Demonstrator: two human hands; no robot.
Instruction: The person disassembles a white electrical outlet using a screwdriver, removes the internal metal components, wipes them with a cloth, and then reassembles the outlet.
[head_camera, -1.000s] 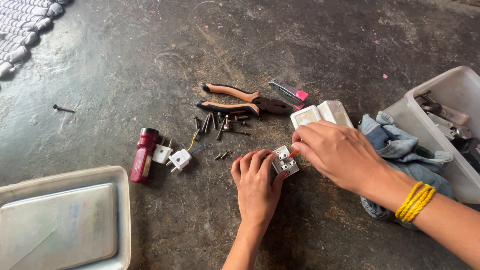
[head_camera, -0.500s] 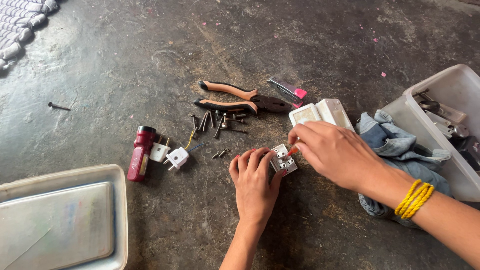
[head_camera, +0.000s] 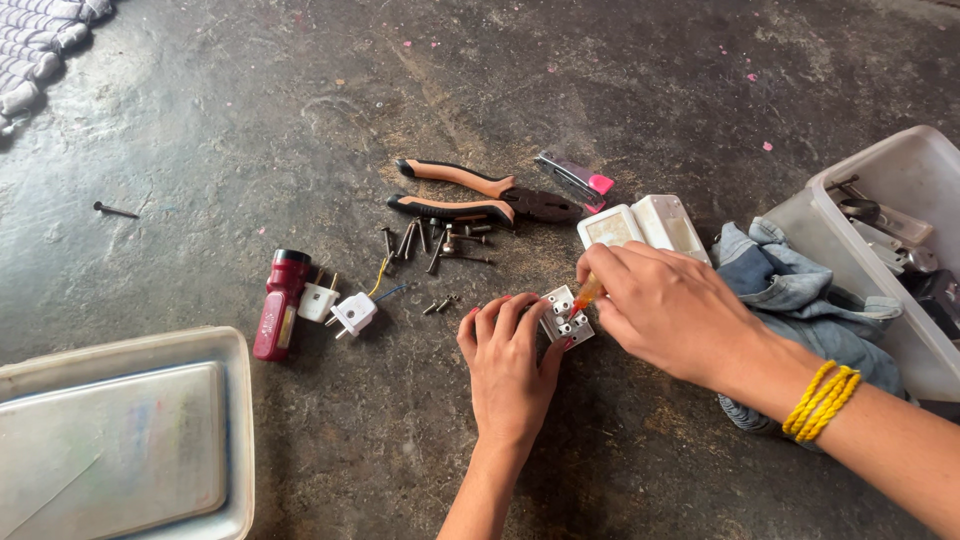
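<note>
Lying on the dark floor near the middle of the view, a small white switch part with metal terminals sits between both hands. The left hand rests flat beside it, fingers pressed against its left edge to pin it down, not wrapped round it. The right hand comes in from the right, fingers clenched around a thin orange screwdriver whose tip meets the top of the part. A stack of yellow bangles circles the right wrist.

Just beyond the right hand lie two white switch covers, touching each other. Farther off are pliers with orange and black handles and, beside their jaws, a small pink-tipped tool. Loose screws are scattered near the pliers, on their near side. To the left sit two white plugs, one with short blue and yellow wires, and a red torch. A lone nail lies far left.

A blue cloth is bunched behind the right wrist, against a white tub holding metal bits. A white tray fills the near left corner.
</note>
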